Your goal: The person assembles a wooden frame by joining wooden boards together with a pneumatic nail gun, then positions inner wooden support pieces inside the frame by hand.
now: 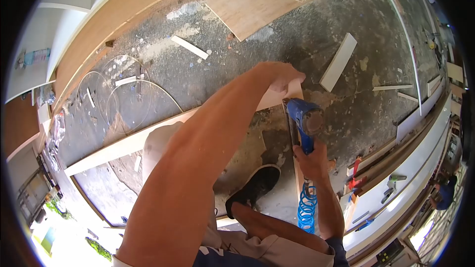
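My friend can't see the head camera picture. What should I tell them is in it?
A person's right hand holds a blue power tool at the corner of a wooden frame, while their left hand holds the frame there. A coiled blue hose hangs below the tool; a plywood sheet lies on the stained floor.

A plywood sheet [269, 1] lies on the floor [297, 34] (blotchy) near a pale strip [190, 47].

Pale rectangular wooden frame [114, 151] on grey concrete floor [376, 17]. My left hand [283, 76] on its far right corner; blue pistol-grip power tool [303, 114] in my right hand [313, 159], at same corner. Toward floor's far edge: tan rectangular plywood sheet [267, 2]. Right of left hand: white rectangular board [339, 63].
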{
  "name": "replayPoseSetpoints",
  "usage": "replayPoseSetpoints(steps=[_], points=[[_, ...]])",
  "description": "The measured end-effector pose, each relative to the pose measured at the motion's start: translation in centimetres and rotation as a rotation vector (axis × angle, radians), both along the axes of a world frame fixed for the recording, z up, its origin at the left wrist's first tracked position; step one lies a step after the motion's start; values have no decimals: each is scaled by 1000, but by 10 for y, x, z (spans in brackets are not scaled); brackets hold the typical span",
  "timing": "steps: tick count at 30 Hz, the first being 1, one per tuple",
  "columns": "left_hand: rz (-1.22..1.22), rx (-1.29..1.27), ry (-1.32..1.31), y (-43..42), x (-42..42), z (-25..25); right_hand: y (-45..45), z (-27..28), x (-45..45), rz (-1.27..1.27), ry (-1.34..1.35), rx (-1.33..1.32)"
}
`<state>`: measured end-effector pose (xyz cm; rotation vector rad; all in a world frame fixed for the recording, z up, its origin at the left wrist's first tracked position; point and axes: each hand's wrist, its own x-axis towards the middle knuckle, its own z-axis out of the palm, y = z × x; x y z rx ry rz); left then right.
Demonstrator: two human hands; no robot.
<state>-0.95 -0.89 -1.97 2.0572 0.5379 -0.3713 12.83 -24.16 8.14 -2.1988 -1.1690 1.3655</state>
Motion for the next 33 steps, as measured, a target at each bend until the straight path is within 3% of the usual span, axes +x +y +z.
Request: replayPoseSetpoints(steps=[25,29,31,33], points=[[5,2,-186,-1,-3,-14,2,-2,-4,96,-104,110],[8,-8,-138,1,-3,-10,5,5,-3,81,-57,153],[14,10,-159,-2,-5,-14,-4,10,1,-95,82,-21],[17,12,-119,0,-4,-10,-16,0,9,-91,57,11]])
